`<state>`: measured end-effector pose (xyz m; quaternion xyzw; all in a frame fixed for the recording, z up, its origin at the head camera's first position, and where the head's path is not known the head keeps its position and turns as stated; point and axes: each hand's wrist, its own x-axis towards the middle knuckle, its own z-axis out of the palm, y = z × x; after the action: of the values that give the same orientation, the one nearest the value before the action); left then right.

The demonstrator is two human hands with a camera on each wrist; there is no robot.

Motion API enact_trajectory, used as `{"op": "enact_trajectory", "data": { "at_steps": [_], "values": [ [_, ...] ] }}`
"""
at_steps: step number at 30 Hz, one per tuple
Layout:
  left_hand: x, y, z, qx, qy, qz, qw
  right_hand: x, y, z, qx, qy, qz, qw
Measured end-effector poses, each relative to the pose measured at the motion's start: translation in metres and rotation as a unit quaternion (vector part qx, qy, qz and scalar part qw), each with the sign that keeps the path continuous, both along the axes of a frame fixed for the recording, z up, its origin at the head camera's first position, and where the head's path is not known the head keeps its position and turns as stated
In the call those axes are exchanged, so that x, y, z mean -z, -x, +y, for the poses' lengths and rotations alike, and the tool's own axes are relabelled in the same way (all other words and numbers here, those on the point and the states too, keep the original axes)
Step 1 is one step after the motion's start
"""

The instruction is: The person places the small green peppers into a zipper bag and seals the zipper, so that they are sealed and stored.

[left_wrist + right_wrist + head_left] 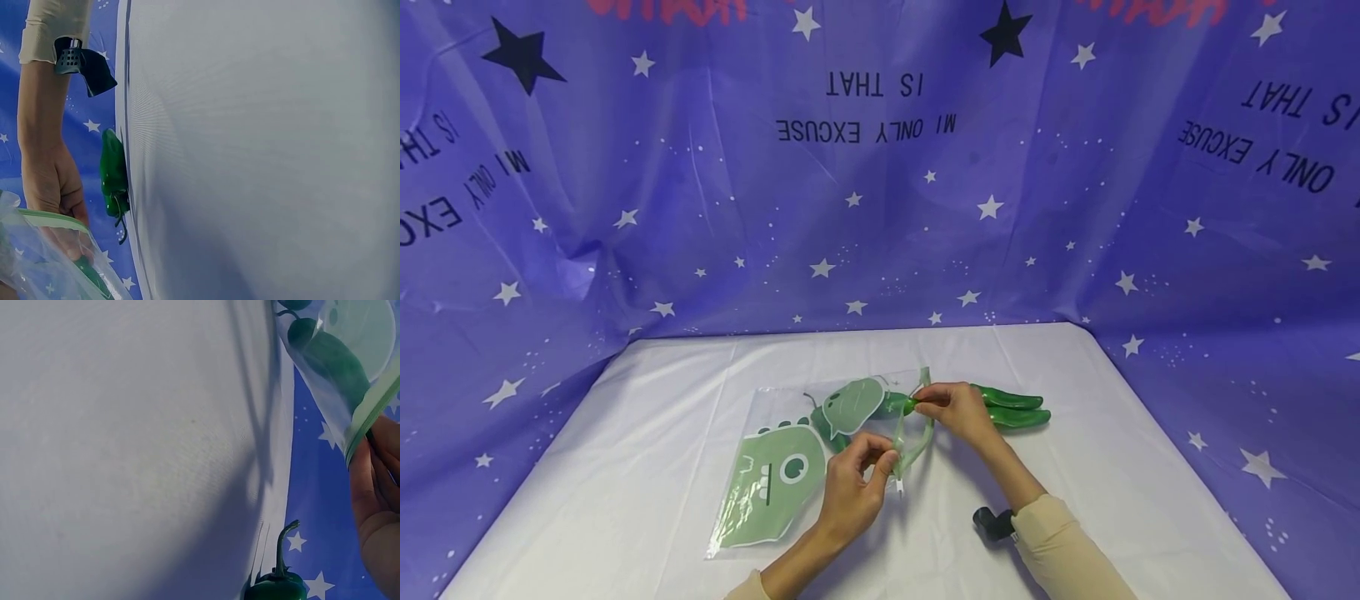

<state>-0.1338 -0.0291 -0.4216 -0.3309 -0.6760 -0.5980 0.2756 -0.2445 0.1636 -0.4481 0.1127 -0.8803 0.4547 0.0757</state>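
Two hands hold open a clear zip bag (790,467) near the table's (640,417) middle.
Your left hand (850,487) pinches its green rim; your right hand (958,412) pinches a green pepper (910,405) at the mouth, two more peppers (1015,408) just beyond.

We see a bright and even light in the head view, with only soft shadows on the worktop (1060,467). The backdrop (700,208) bends at the edges. In both wrist views the worktop is dim with broad grey shadows, and near things look blurred.
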Motion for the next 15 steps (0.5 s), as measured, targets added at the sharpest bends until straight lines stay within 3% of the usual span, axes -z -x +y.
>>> {"op": "enact_trajectory", "data": {
  "at_steps": [15],
  "values": [
    [-0.0032, -0.0001, -0.0009, -0.003, -0.01, -0.009, 0.9999, 0.0042, -0.0023, -0.0017, 0.005, 0.003, 0.011, 1.0]
  ]
}}
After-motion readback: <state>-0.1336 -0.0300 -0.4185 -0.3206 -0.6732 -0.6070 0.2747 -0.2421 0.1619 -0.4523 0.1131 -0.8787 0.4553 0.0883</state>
